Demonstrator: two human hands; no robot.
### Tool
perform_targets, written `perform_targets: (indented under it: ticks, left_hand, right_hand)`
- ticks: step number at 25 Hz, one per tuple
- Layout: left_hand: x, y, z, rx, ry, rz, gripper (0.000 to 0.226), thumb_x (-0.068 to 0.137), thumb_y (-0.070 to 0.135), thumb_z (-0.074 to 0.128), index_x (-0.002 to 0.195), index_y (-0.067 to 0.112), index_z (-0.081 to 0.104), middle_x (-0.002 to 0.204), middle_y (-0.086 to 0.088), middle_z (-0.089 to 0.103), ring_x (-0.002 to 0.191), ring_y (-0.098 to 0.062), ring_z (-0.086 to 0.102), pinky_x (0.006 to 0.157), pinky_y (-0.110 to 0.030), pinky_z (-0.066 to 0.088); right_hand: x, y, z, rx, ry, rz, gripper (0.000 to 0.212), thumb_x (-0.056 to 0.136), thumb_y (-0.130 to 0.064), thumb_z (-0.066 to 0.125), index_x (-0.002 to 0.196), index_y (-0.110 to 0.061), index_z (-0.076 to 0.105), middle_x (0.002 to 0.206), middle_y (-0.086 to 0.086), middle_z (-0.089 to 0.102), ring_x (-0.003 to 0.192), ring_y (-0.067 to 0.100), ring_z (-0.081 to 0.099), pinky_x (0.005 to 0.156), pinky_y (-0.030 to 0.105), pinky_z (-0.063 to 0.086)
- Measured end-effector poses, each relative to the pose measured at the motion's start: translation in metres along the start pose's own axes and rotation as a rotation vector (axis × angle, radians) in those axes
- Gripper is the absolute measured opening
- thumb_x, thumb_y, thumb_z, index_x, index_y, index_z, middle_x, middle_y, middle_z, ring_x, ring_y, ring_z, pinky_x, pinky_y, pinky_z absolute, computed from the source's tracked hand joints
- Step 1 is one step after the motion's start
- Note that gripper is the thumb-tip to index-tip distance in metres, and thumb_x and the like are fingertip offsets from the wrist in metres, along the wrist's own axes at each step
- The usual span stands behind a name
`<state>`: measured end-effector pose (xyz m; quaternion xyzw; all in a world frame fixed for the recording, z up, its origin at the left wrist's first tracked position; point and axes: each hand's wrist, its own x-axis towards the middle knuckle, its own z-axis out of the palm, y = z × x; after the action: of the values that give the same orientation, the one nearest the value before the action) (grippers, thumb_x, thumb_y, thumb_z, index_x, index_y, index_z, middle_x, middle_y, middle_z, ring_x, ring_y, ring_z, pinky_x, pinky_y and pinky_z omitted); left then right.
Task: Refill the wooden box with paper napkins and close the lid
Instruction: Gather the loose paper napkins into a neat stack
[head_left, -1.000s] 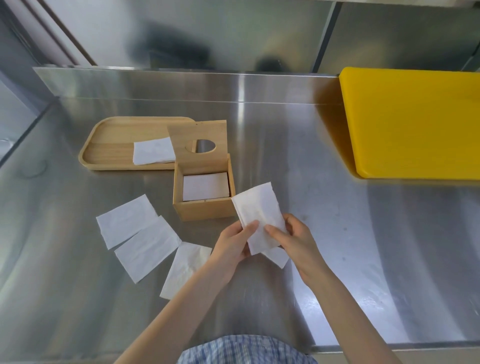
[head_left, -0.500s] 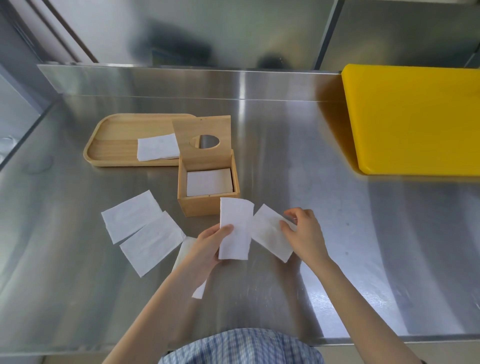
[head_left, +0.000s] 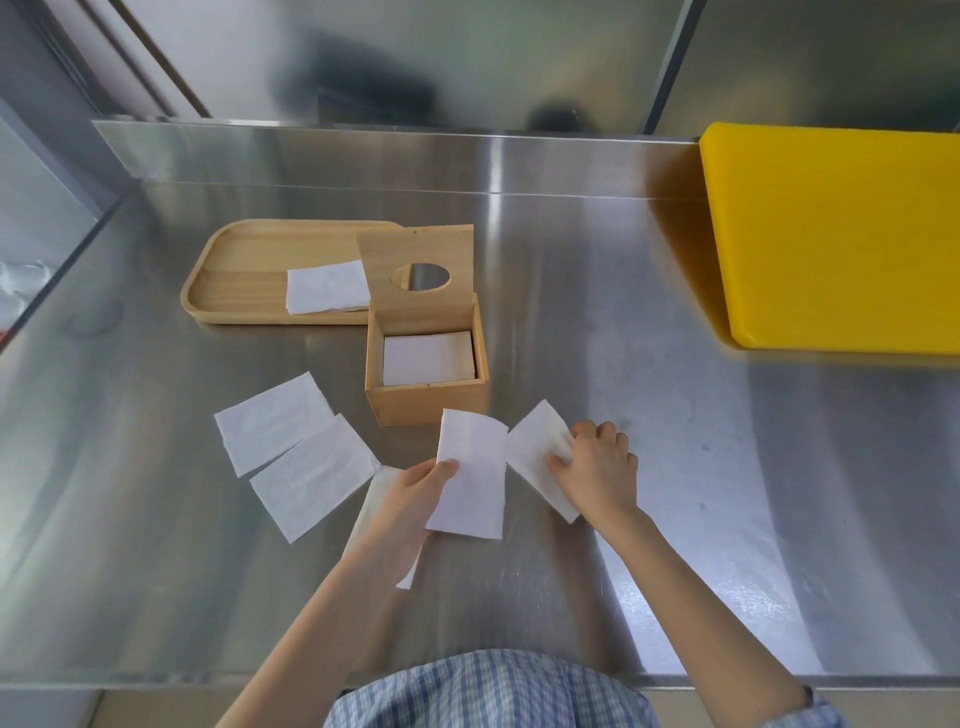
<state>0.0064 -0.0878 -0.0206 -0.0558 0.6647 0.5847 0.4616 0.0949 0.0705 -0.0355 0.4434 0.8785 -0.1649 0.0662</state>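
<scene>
Open wooden box (head_left: 426, 376) (napkins (head_left: 428, 357) inside).

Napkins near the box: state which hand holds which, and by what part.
The left hand pinches one napkin at its left edge. The right hand rests its fingers on a second napkin's right edge, flat on the counter; a real grip cannot be told.

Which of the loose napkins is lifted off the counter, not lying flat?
The napkin in the left hand, just before the wooden box; the others lie flat.
</scene>
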Motion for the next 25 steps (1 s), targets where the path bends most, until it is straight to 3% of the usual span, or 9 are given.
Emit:
perform_targets:
  ticks: [2, 6, 11, 14, 16, 18, 20, 23, 25]
  left_hand:
    - [-0.002, -0.002, -0.002, 0.004, -0.018, 0.013, 0.021, 0.094, 0.022, 0.047, 0.1, 0.012, 0.063, 0.101, -0.009, 0.066, 0.099, -0.028, 0.059, 0.084, -0.036, 0.045]
    - [-0.004, -0.005, -0.005, -0.038, -0.04, 0.032, 0.021, 0.094, 0.015, 0.046, 0.087, 0.015, 0.066, 0.081, -0.002, 0.071, 0.082, -0.02, 0.064, 0.074, -0.032, 0.05]
    - [-0.004, -0.006, -0.007, -0.164, -0.085, -0.031, 0.022, 0.094, 0.016, 0.044, 0.086, 0.011, 0.064, 0.076, -0.002, 0.073, 0.08, -0.02, 0.065, 0.07, -0.032, 0.051]
    - [-0.005, -0.004, -0.003, -0.213, -0.078, -0.072, 0.02, 0.094, 0.017, 0.044, 0.092, 0.006, 0.06, 0.081, -0.006, 0.065, 0.077, -0.02, 0.058, 0.069, -0.03, 0.044]
    - [-0.005, -0.003, -0.001, -0.232, -0.126, -0.076, 0.023, 0.095, 0.019, 0.041, 0.098, 0.008, 0.06, 0.09, -0.006, 0.066, 0.081, -0.02, 0.06, 0.072, -0.031, 0.046]
    - [-0.007, -0.002, -0.001, -0.265, -0.185, -0.057, 0.027, 0.096, 0.019, 0.038, 0.107, 0.008, 0.059, 0.093, -0.005, 0.07, 0.083, -0.019, 0.065, 0.07, -0.031, 0.053]
    - [-0.007, -0.002, 0.0, -0.276, -0.225, -0.031, 0.029, 0.095, 0.02, 0.036, 0.108, 0.01, 0.06, 0.084, -0.002, 0.075, 0.079, -0.016, 0.069, 0.066, -0.031, 0.056]
    - [-0.007, -0.004, 0.0, -0.224, -0.239, 0.003, 0.03, 0.095, 0.025, 0.036, 0.098, 0.016, 0.064, 0.079, 0.003, 0.076, 0.079, -0.013, 0.069, 0.074, -0.032, 0.053]
    - [-0.006, -0.007, -0.001, -0.21, -0.232, 0.011, 0.03, 0.095, 0.029, 0.036, 0.095, 0.02, 0.064, 0.076, 0.006, 0.077, 0.077, -0.012, 0.071, 0.072, -0.031, 0.055]
  right_hand:
    - [0.0, 0.0, -0.001, 0.078, -0.013, -0.017, 0.028, 0.085, -0.022, 0.053, 0.108, -0.006, 0.053, 0.115, 0.015, 0.053, 0.108, 0.034, 0.049, 0.088, 0.039, 0.04]
    - [-0.007, 0.003, -0.006, 0.386, 0.042, -0.033, 0.013, 0.084, -0.01, 0.05, 0.094, -0.005, 0.056, 0.098, 0.014, 0.06, 0.086, 0.033, 0.057, 0.068, 0.036, 0.043]
    - [-0.013, 0.002, -0.029, 0.584, 0.032, -0.086, 0.013, 0.083, -0.01, 0.053, 0.078, 0.001, 0.05, 0.068, 0.01, 0.05, 0.064, 0.023, 0.043, 0.05, 0.029, 0.028]
    - [-0.022, -0.004, -0.046, 0.843, -0.057, -0.128, 0.009, 0.084, -0.013, 0.057, 0.075, -0.013, 0.056, 0.071, -0.003, 0.06, 0.064, 0.014, 0.054, 0.052, 0.021, 0.038]
    - [-0.028, -0.01, -0.055, 1.135, -0.226, -0.153, 0.01, 0.084, -0.014, 0.061, 0.084, -0.024, 0.063, 0.081, -0.011, 0.07, 0.073, 0.005, 0.066, 0.06, 0.015, 0.051]
    - [-0.03, -0.014, -0.053, 1.325, -0.398, -0.138, 0.015, 0.084, -0.012, 0.062, 0.091, -0.024, 0.066, 0.087, -0.012, 0.074, 0.08, 0.003, 0.069, 0.066, 0.015, 0.055]
    - [-0.033, -0.019, -0.043, 1.289, -0.466, -0.107, 0.016, 0.084, -0.011, 0.061, 0.092, -0.023, 0.065, 0.091, -0.009, 0.073, 0.085, 0.009, 0.068, 0.07, 0.019, 0.055]
    - [-0.038, -0.023, -0.025, 1.143, -0.424, -0.022, 0.016, 0.085, -0.012, 0.06, 0.098, -0.02, 0.06, 0.104, 0.001, 0.067, 0.097, 0.019, 0.062, 0.081, 0.03, 0.051]
    - [-0.039, -0.022, -0.018, 1.097, -0.381, 0.007, 0.018, 0.085, -0.012, 0.06, 0.101, -0.018, 0.057, 0.105, 0.002, 0.066, 0.093, 0.017, 0.061, 0.076, 0.027, 0.05]
